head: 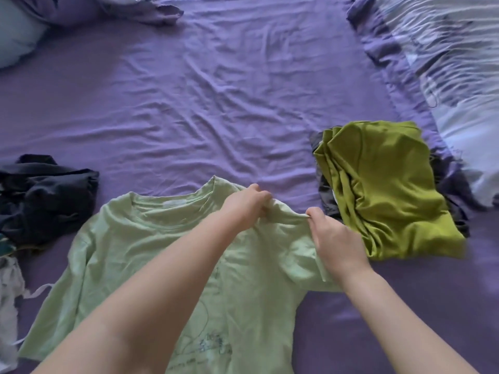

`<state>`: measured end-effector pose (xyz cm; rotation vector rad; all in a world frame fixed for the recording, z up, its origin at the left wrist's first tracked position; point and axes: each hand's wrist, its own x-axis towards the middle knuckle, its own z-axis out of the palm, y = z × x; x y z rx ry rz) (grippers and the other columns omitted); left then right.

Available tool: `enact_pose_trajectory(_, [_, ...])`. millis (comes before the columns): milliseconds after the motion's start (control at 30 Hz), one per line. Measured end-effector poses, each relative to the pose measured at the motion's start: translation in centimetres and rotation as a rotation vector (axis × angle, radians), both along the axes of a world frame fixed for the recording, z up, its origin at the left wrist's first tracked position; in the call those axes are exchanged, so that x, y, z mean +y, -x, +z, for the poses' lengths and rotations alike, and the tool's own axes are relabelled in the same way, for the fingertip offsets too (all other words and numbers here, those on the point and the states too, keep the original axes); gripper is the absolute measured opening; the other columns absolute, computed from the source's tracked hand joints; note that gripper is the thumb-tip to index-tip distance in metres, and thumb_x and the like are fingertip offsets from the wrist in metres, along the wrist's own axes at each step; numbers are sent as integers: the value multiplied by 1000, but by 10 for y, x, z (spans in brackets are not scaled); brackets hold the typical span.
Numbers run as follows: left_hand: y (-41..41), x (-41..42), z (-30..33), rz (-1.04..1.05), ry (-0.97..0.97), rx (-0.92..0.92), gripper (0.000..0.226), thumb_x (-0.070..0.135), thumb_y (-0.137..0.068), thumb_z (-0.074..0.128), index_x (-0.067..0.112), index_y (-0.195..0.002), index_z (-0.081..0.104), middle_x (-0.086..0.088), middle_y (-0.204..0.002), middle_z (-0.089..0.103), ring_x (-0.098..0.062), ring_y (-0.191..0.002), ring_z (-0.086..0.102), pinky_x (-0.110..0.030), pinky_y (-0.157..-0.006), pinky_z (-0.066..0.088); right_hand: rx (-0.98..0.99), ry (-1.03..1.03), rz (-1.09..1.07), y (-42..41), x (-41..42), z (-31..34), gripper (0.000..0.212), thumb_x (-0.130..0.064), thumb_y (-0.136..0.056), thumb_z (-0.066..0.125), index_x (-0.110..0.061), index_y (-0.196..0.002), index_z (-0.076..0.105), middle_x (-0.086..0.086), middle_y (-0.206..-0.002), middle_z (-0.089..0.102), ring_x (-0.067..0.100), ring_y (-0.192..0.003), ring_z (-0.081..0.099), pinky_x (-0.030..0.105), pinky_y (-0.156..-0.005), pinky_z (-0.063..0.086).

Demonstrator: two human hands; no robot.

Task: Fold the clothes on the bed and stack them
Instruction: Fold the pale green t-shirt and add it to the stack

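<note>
Nearest to us lies one pale green T-shirt (129, 238), spread flat on the purple bedsheet (216, 103) with its collar toward twelve o'clock and a faint printed design near its lower edge. Our two hands work its shoulder at about one o'clock. Our left hand (247, 205) reaches across and grips the fabric beside the collar, fingers curled tight on the cloth. Our right hand (333, 238) pinches the same shoulder seam just beside it, thumb and fingers clamped on a raised ridge of fabric.

At nine o'clock we see one heap of dark crumpled clothes (46, 201), with one whitish garment (9, 300) below it at the frame's edge. At two o'clock sits one stack, an olive-green folded garment (386, 190) on top of something dark. Farther off, one striped duvet (445, 49) fills the one o'clock corner, and one pale blue pillow (16, 36) lies at eleven.
</note>
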<state>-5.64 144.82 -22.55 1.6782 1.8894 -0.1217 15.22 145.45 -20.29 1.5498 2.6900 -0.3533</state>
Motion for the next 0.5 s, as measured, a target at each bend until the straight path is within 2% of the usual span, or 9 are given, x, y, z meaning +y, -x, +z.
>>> enact_pose_trajectory(67, [0,9,1,187,-77,-65,27,21,-90,61,18,-117,63,-10,-115,52,-30,-101,59,-33,-81,46,-72,-30,48,0,13,3,20,-30,-101,36,-21,-109,52,0,-89,65,30,-80,66,33,-55,38])
enact_pose_trajectory(133, [4,17,3,401,-167,-158,23,24,-86,66,13,-105,69,-11,-109,59,-28,-99,59,-28,-80,42,-50,-25,32,2,27,7,13,-24,-99,40,-21,-106,50,1,-92,64,30,-83,64,32,-56,37])
enact_pose_trajectory(167, [5,20,5,475,-205,-195,24,23,-85,66,12,-106,68,-11,-109,59,-26,-99,59,-26,-80,41,-22,-23,19,2,33,7,14,-19,-98,44,-20,-109,51,2,-94,63,31,-84,63,33,-57,38])
enact_pose_trajectory(233, [-1,17,9,534,-223,-272,32,19,-85,67,12,-116,62,-7,-119,49,-24,-99,57,-25,-84,41,20,-15,23,3,44,9,31,-5,-92,50,-16,-121,50,5,-102,60,32,-89,61,36,-61,43])
enact_pose_trajectory(300, [-18,5,10,485,-233,-265,36,11,-85,64,9,-120,55,-11,-125,40,-29,-96,57,-34,-85,47,22,-51,99,4,43,12,36,4,-82,57,-10,-115,56,8,-103,59,32,-92,59,37,-67,47])
enact_pose_trajectory(400, [-49,-26,5,314,-366,-169,21,4,-82,61,1,-103,61,-19,-111,50,-34,-93,55,-45,-80,47,27,-159,295,-2,22,15,27,1,-59,77,-10,-81,66,9,-92,65,31,-91,64,37,-73,53])
enact_pose_trajectory(433, [-57,-36,1,213,-398,-169,18,5,-82,61,0,-99,64,-21,-108,55,-35,-96,56,-47,-82,47,-11,-152,366,-7,13,13,24,-5,-57,79,-12,-76,68,10,-97,68,33,-100,64,43,-81,53])
enact_pose_trajectory(467, [-64,-44,-4,99,-377,-158,22,10,-83,61,2,-103,65,-21,-113,56,-35,-107,54,-49,-89,45,-77,-131,428,-13,4,13,21,-12,-57,80,-14,-74,69,11,-105,68,34,-112,61,52,-90,50])
enact_pose_trajectory(500, [-70,-50,-7,-2,-292,-126,31,20,-87,59,8,-115,62,-18,-129,52,-34,-124,45,-52,-102,37,-152,-113,471,-20,-1,11,20,-17,-56,81,-15,-73,70,12,-114,67,36,-121,55,60,-94,44])
